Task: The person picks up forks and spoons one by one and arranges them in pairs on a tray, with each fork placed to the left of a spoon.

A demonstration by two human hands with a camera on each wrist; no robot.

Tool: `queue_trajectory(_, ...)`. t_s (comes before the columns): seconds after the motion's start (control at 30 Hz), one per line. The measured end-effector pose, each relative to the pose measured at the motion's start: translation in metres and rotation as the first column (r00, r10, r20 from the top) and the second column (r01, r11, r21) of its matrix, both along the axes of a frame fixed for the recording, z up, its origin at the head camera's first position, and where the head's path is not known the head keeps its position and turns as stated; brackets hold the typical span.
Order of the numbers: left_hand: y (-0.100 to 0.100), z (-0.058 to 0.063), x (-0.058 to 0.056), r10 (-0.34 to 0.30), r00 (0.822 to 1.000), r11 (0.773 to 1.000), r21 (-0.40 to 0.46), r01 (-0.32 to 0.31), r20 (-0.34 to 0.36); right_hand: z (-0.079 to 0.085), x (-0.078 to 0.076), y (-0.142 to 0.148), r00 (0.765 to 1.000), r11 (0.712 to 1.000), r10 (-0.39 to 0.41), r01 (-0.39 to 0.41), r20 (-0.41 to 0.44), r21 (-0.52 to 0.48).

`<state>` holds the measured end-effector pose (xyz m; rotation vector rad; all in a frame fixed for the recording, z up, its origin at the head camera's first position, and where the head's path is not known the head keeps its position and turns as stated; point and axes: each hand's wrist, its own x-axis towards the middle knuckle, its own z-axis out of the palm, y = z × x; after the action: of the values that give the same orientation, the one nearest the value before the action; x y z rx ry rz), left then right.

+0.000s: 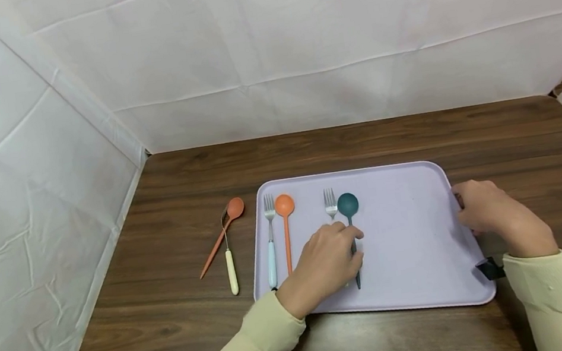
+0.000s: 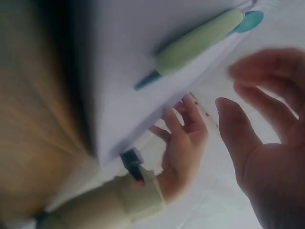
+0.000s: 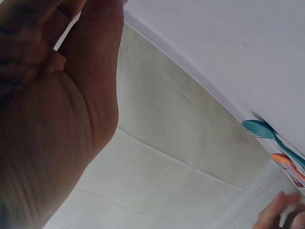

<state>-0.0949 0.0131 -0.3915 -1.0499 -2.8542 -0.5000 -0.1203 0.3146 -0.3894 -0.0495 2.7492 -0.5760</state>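
Note:
A pale lilac tray (image 1: 409, 241) lies on the table. On its left half are a light-blue-handled fork (image 1: 272, 264), an orange spoon (image 1: 284, 205), a second fork (image 1: 330, 201) and a dark teal spoon (image 1: 347, 205). My left hand (image 1: 327, 259) hovers over the second fork and teal spoon, thumb and fingers apart, hiding part of both. In the left wrist view the second fork's pale green handle (image 2: 200, 43) lies clear of the fingers. At the tray's right rim, my right hand (image 1: 491, 215) holds the edge with bent fingers; its fingertips are partly hidden.
Left of the tray, a red-orange spoon (image 1: 235, 207) lies crossed with a yellow-handled utensil (image 1: 232, 272), whose thin metal head is seen edge-on. White sheeting (image 1: 242, 55) walls the back and sides of the dark wooden table (image 1: 174, 334).

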Motion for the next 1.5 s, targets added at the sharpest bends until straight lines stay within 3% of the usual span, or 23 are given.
queue_trajectory(0.17, -0.008, -0.006, 0.006, -0.07, 0.995, 0.976, -0.211, 0.054, -0.069, -0.001, -0.001, -0.001, 1.0, 1.0, -0.008, 0.008, 0.003, -0.005)
queue_trajectory(0.3, -0.009, -0.011, 0.008, -0.099, 0.99, 0.965, -0.251, 0.072, -0.097, -0.001, -0.001, -0.001, 1.0, 1.0, -0.006, 0.006, 0.003, -0.005)
queue_trajectory(0.47, -0.006, -0.015, 0.006, -0.103, 0.985, 0.965, -0.254, 0.065, -0.138, 0.0, 0.0, -0.002, 1.0, 1.0, -0.012, 0.012, 0.004, -0.007)
queue_trajectory(0.9, -0.005, -0.014, 0.008, -0.065, 0.992, 0.97, -0.241, 0.037, -0.11, -0.001, 0.001, -0.001, 1.0, 1.0, -0.005, 0.005, -0.014, -0.007)
queue_trajectory(1.13, -0.021, -0.006, 0.013, -0.02, 0.998, 0.99, -0.142, 0.011, -0.064, 0.001, 0.001, -0.002, 1.0, 1.0, -0.007, 0.007, -0.008, -0.01)
queue_trajectory(1.5, -0.042, -0.008, 0.012, -0.022, 0.995, 0.999, -0.05, 0.018, -0.095, -0.002, 0.0, 0.0, 1.0, 1.0, -0.002, 0.002, -0.005, -0.004)
